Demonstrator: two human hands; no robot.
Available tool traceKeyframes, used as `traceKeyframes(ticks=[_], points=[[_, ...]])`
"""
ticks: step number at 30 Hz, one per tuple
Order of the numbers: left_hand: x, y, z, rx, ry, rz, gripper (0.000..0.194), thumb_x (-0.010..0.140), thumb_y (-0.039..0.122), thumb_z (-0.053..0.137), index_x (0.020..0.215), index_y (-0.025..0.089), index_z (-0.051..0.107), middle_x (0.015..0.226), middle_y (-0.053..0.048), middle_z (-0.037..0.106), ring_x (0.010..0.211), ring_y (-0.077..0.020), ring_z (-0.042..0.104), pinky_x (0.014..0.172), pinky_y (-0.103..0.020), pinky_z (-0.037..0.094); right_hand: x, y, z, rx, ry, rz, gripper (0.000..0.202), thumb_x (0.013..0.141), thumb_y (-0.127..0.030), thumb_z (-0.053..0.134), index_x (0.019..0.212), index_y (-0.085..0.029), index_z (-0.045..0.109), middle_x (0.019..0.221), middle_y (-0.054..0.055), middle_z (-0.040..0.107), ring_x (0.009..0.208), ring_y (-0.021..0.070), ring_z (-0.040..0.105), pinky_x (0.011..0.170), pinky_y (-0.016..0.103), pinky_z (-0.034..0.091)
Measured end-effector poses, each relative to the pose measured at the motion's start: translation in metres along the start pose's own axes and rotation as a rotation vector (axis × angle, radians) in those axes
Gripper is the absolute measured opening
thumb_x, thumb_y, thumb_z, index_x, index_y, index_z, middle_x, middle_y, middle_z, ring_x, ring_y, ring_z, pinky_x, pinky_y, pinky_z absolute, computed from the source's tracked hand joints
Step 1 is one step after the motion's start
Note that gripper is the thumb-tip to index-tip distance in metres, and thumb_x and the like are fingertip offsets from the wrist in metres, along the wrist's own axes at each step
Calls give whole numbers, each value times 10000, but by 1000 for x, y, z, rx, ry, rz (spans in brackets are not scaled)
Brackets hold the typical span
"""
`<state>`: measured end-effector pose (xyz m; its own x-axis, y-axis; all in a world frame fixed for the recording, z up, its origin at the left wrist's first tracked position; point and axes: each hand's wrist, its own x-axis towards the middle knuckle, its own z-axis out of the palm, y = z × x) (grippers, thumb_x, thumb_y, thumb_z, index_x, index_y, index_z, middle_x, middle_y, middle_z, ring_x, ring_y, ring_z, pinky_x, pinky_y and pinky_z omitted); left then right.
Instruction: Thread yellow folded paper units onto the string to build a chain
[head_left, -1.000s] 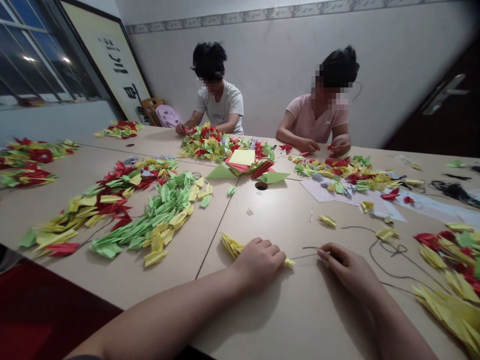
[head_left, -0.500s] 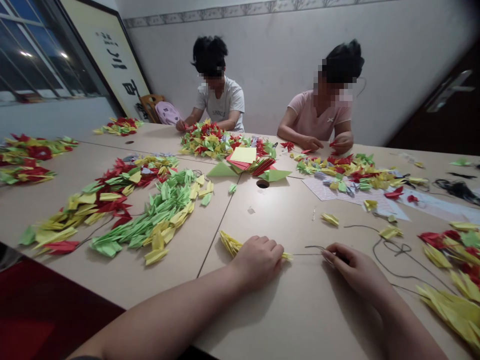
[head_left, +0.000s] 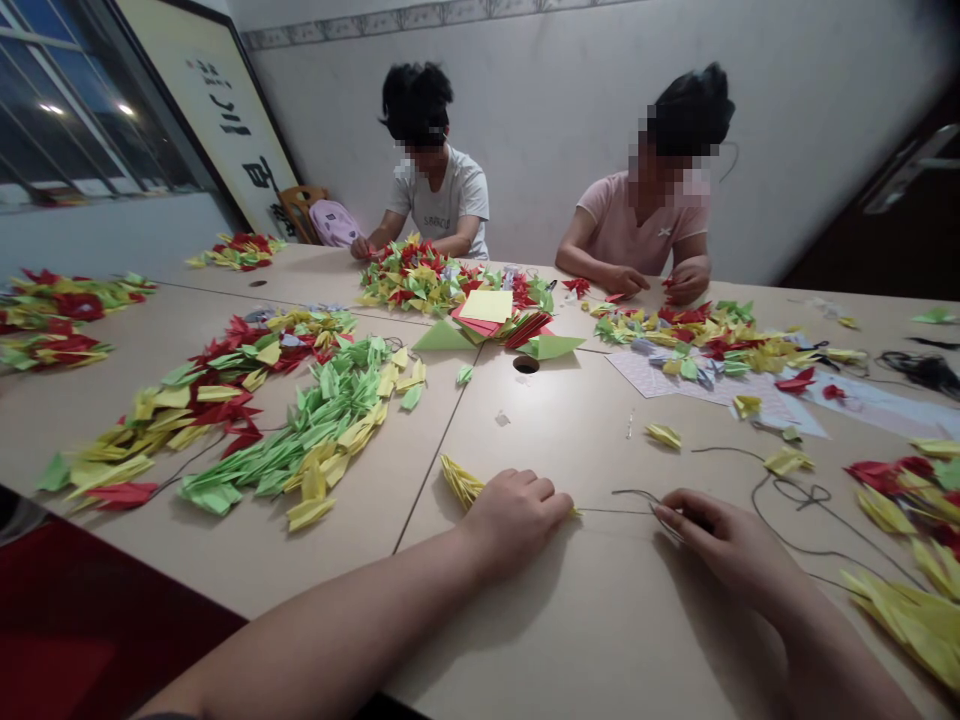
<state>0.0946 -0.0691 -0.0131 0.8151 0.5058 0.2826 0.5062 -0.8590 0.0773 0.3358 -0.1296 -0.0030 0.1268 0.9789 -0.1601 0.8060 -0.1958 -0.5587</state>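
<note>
My left hand (head_left: pixel 517 520) is wrapped around a bunch of folded yellow paper pieces (head_left: pixel 460 482) at the middle front of the table; their layered end sticks out on its left. A thin dark cord (head_left: pixel 619 511) runs taut from the bunch to my right hand (head_left: pixel 709 535), whose thumb and fingers pinch it. A short loose end of the cord rises just left of those fingertips. Right of my right hand, a looped dark cord (head_left: pixel 804 493) lies near a loose yellow piece (head_left: pixel 789 461).
Green folded pieces (head_left: pixel 315 430) and red and yellow ones (head_left: pixel 217 390) lie left. Stacked paper sheets (head_left: pixel 486 306) stand mid-table near a round hole (head_left: pixel 526 366). Two people sit opposite, working by mixed piles (head_left: pixel 424 275). More pieces (head_left: pixel 911 610) lie at the right edge.
My right hand has shifted slightly right with the cord, and my left hand has moved very little. The view has also shifted slightly.
</note>
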Motion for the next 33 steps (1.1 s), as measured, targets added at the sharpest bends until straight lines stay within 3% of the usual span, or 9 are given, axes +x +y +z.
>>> traceKeyframes(ticks=[4,6,9,12,16,21,33], points=[[-1,4,-10,-57,-9,-21,233,845,312,410,977,180,549,792,-39,604,765,-188,533,679,-325,396,0,0,-1,-11,-18,36,345,745,-520,414,738,-222,588,662,13,631,647,185,551,572,263,396],[-6,-1,-25,-121,7,-30,433,805,440,456,1147,175,464,975,-71,597,916,-223,513,800,-372,387,0,0,-2,-4,-28,25,334,747,-510,418,739,-224,591,685,17,642,667,190,561,585,267,401],[-17,-28,-53,-211,-56,16,722,702,595,516,1275,196,335,1219,-89,481,1114,-246,410,952,-393,307,0,0,-4,4,-30,14,324,750,-502,418,740,-230,594,699,20,651,688,199,571,597,273,407],[-28,-64,-69,-241,-148,9,754,630,591,599,1247,214,383,1213,-81,487,1138,-246,391,971,-392,294,1,1,-4,1,-22,32,329,737,-510,420,730,-233,597,694,21,651,684,203,574,595,277,410],[-37,-89,-60,-339,-208,33,559,648,476,648,1126,224,505,1074,-66,566,1011,-204,489,890,-344,374,3,5,-3,9,-16,47,339,722,-519,429,733,-231,608,671,16,647,666,197,574,586,272,412],[-38,-85,-42,-407,-177,47,244,762,353,569,957,208,587,892,-41,610,846,-153,540,755,-274,423,3,10,-2,-17,-16,66,355,730,-536,421,749,-235,608,693,13,652,684,200,578,602,275,419],[-30,-77,-32,-235,47,47,96,743,143,494,751,181,581,848,-18,617,802,-145,512,741,-264,390,6,11,-5,-48,130,81,411,687,-584,420,743,-225,612,650,17,645,590,186,568,534,265,419]])
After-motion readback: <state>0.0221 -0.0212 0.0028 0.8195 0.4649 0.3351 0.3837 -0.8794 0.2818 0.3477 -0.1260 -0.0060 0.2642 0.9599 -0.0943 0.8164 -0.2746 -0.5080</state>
